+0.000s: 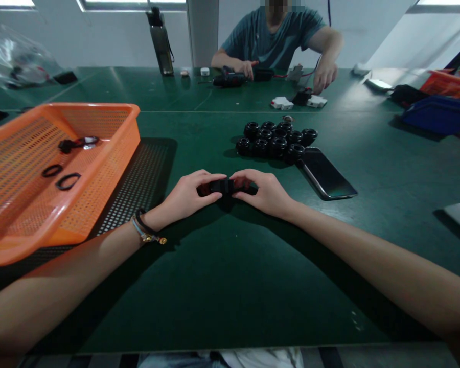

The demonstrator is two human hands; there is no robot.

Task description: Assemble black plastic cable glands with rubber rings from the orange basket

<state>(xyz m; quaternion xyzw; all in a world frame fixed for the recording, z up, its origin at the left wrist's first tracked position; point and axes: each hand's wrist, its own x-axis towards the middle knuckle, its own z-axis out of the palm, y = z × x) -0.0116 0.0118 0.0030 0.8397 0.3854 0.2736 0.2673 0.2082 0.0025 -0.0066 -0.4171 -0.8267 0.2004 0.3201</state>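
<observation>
A small black part (pixel 226 187) was pinched between the fingers of the left hand (pixel 190 194) and the right hand (pixel 267 194), just over the bench (pixel 230 286). In the orange basket (pixel 103 191) to the left, two black rings (pixel 52 176) and a black cabled piece (pixel 66 146) were contained; the contents of the blue bin (pixel 437 115) at far right could not be made out.

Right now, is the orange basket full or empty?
Neither: the orange basket is nearly empty. Inside lie two black rings and a small black item, with lots of bare bottom showing.
</observation>
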